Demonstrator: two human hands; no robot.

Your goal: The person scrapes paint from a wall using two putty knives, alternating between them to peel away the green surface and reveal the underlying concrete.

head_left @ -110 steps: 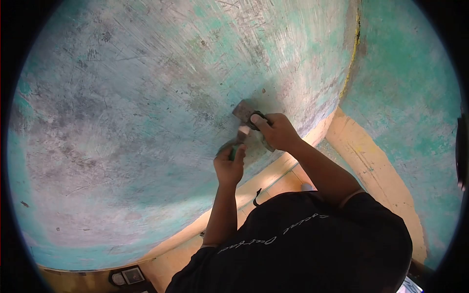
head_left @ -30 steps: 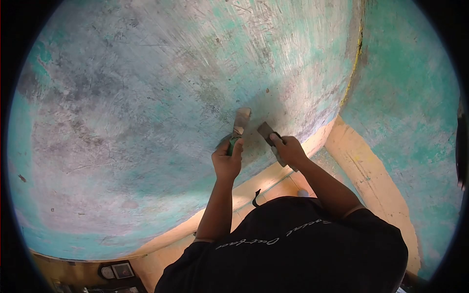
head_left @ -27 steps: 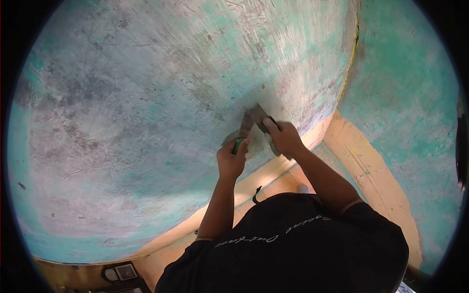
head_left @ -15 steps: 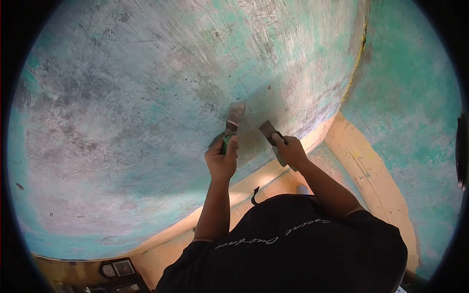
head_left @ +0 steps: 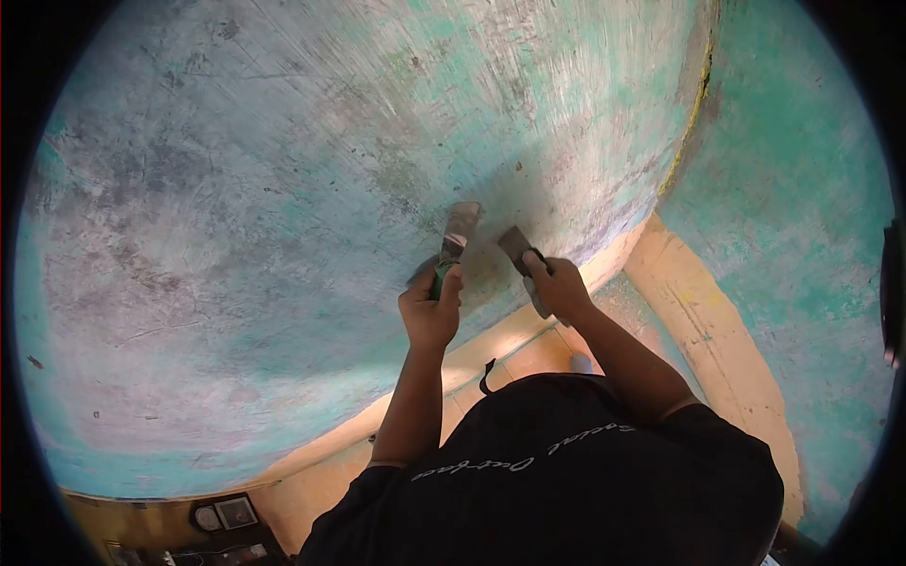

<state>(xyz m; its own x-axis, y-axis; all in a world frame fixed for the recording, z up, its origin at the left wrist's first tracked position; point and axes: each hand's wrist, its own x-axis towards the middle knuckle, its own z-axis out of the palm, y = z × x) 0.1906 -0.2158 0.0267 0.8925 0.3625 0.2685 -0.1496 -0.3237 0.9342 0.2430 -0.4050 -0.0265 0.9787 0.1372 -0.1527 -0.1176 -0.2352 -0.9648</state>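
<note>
My left hand (head_left: 430, 313) is closed around the green handle of a putty knife (head_left: 461, 229), thumb along the handle. Its broad, smeared metal blade points up against the scuffed blue-green wall (head_left: 283, 217). To the right, my right hand (head_left: 566, 291) grips a second putty knife (head_left: 514, 243), whose dark blade tilts up and left towards the first. The two blades are a short distance apart. Whether either edge touches the wall cannot be made out. A dark shadow lies on the wall around the tools.
A second wall (head_left: 802, 226) meets this one at a corner with a yellow-edged crack. Bare cream bands run along the wall bottoms above the tiled floor (head_left: 528, 358). Picture frames (head_left: 235, 513) stand on dark furniture at the lower left. A dark object (head_left: 890, 292) shows at the right edge.
The left putty knife has shifted slightly right and its blade leans a little more to the right. My right hand and its knife have moved up slightly. Both grips are unchanged.
</note>
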